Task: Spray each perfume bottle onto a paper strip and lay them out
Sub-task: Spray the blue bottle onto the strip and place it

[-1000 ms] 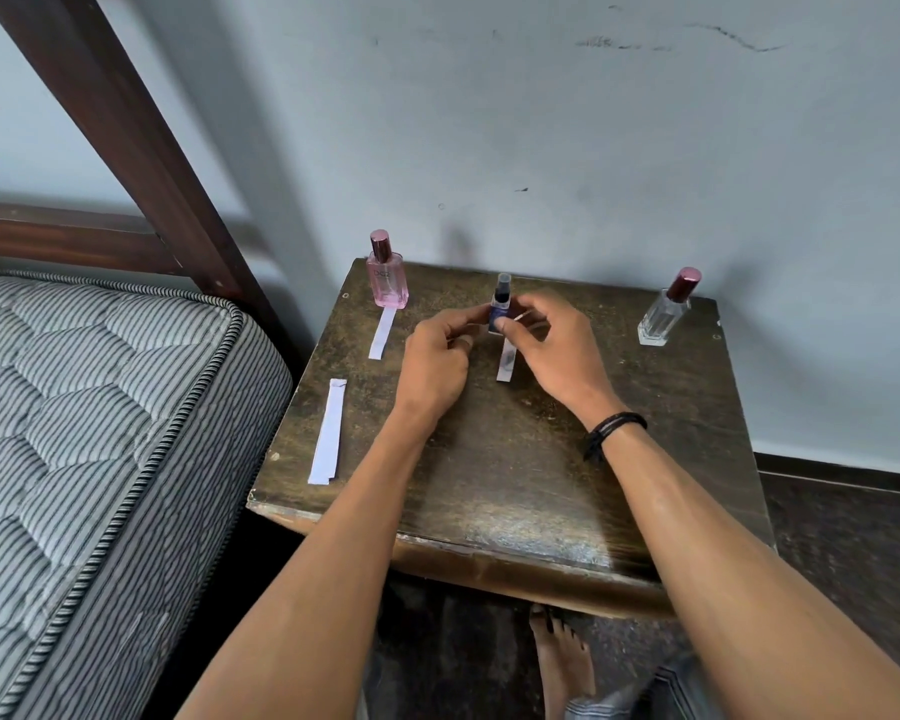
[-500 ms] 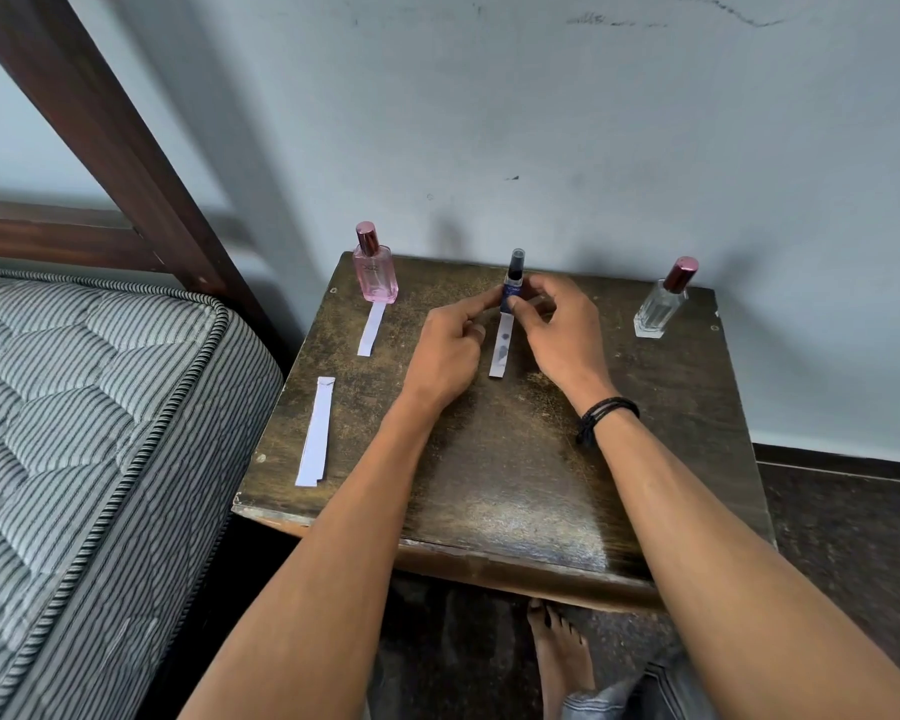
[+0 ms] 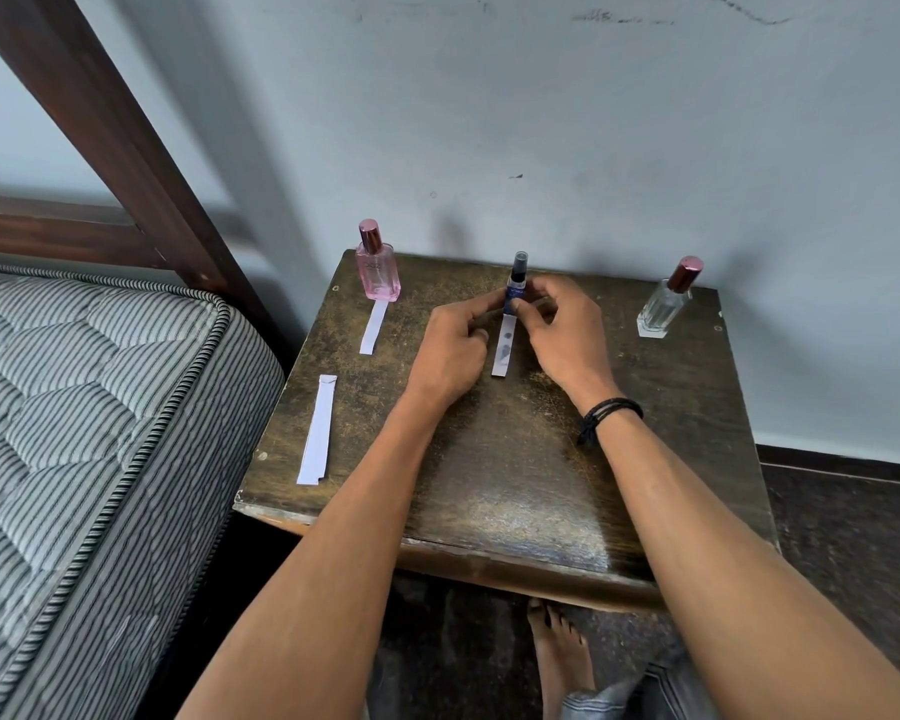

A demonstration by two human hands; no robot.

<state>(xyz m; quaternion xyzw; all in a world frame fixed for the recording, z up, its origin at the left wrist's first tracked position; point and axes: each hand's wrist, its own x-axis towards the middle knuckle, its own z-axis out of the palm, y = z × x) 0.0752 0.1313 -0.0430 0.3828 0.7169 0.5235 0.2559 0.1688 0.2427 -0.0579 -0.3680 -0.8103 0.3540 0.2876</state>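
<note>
A person's two hands meet at a small blue bottle standing upright near the back edge of a worn, dark wooden table set against a pale wall. The right hand, a black band on its wrist, has thumb and fingers curled round the bottle's lower body. The left hand is curled too, its fingertips at the bottle's foot, where the far end of a paper strip lies; whether it grips the bottle or the paper cannot be made out. That strip lies flat on the table between the two hands, marked with dark wet spots. At the back left corner a pink bottle with a rosy cap stands with a second strip laid just in front of it. A clear bottle with a dark red cap stands at the back right, well apart from the others. A longer spare strip lies near the table's left edge, beside a striped mattress on a dark wooden bed frame. A bare foot shows on the floor below the table.
</note>
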